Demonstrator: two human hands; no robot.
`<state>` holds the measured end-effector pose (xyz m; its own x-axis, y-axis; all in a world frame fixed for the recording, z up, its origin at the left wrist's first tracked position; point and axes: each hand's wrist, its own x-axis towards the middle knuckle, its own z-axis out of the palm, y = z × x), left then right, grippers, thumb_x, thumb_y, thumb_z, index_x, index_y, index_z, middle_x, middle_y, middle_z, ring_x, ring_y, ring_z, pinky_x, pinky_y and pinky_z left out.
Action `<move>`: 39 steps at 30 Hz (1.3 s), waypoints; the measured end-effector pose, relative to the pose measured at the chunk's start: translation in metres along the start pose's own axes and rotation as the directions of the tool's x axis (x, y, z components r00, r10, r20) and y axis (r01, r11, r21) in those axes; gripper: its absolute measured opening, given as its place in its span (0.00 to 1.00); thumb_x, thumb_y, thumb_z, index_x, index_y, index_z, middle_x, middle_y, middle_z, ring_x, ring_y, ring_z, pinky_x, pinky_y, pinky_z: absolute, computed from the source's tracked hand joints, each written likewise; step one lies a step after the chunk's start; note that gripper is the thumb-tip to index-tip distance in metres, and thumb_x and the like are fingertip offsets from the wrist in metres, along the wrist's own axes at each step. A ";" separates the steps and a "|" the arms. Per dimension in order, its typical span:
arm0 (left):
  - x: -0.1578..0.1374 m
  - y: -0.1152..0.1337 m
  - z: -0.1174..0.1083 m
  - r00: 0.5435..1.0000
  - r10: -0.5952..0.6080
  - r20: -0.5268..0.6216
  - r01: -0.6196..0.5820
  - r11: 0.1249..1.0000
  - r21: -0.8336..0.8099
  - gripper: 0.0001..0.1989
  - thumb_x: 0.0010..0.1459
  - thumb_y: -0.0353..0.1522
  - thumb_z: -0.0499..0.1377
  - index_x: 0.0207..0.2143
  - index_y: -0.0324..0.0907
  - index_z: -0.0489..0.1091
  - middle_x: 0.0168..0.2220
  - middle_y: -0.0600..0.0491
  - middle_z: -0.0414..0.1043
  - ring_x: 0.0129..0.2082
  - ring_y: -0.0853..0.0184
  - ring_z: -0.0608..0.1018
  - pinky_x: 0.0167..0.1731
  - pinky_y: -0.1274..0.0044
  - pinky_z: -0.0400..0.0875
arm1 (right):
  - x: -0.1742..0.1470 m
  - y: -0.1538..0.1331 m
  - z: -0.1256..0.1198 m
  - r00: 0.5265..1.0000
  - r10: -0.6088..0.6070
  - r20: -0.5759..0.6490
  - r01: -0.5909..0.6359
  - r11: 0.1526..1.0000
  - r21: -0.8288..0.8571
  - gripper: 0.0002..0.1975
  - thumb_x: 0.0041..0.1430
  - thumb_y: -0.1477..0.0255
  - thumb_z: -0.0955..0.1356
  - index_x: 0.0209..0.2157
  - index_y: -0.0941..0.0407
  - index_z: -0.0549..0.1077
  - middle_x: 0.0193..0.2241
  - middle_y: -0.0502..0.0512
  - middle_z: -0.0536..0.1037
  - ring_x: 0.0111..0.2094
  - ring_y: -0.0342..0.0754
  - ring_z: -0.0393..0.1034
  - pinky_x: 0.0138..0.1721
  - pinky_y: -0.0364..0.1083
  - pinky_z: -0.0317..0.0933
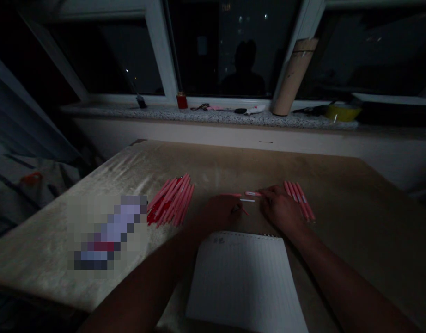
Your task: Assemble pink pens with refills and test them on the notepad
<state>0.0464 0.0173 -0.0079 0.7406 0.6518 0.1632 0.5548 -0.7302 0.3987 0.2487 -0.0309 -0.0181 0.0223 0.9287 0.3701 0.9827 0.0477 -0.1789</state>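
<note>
My left hand (222,213) is closed just above the notebook, fingers curled down to the table. A thin pink piece (245,210) pokes out by its fingertips; what lies in the fingers is too dark to make out. Behind that hand is another pink pen part (234,195). Facing it, my right hand (280,208) has its fingertips closed on a pink pen part with a pale label (252,194). A slim white stick (246,200) lies between the hands. The spiral notebook (246,282), lined and open, is below them with faint writing at its top.
To the left is a heap of pink pens (174,201) with red packaging beneath; several pink pens (299,200) lie side by side at right. A blurred-out object (112,231) occupies the table's left. The windowsill holds a cardboard tube (294,78), red jar (181,100) and yellow tape roll (343,112).
</note>
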 end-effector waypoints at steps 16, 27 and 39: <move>-0.003 -0.011 -0.014 0.997 -0.072 0.029 0.070 0.994 0.085 0.12 0.55 0.38 0.53 0.35 0.42 0.73 0.27 0.54 0.73 0.26 0.70 0.73 0.28 0.80 0.62 | -0.002 -0.001 -0.004 0.999 -0.004 0.047 0.003 1.000 0.030 0.12 0.57 0.72 0.62 0.39 0.54 0.75 0.36 0.57 0.74 0.34 0.48 0.70 0.28 0.44 0.60; -0.008 -0.015 -0.017 0.984 0.016 0.178 -0.039 0.991 0.125 0.09 0.49 0.38 0.57 0.29 0.43 0.74 0.28 0.53 0.75 0.28 0.67 0.74 0.29 0.78 0.63 | -0.007 -0.018 -0.004 0.957 -0.277 0.086 0.250 0.938 0.241 0.12 0.59 0.66 0.63 0.36 0.53 0.76 0.36 0.56 0.75 0.40 0.48 0.71 0.39 0.46 0.63; -0.004 -0.017 -0.014 0.997 -0.052 0.063 0.039 0.980 0.195 0.11 0.56 0.37 0.53 0.34 0.43 0.73 0.34 0.51 0.75 0.34 0.64 0.75 0.34 0.76 0.65 | -0.006 -0.014 0.002 0.932 -0.328 0.155 0.293 0.932 0.213 0.11 0.61 0.68 0.61 0.37 0.54 0.74 0.43 0.57 0.74 0.45 0.48 0.69 0.42 0.46 0.63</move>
<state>0.0289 0.0300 -0.0022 0.7333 0.6745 0.0853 0.6463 -0.7305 0.2207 0.2340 -0.0362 -0.0195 -0.3302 0.9068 0.2620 0.8833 0.3947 -0.2528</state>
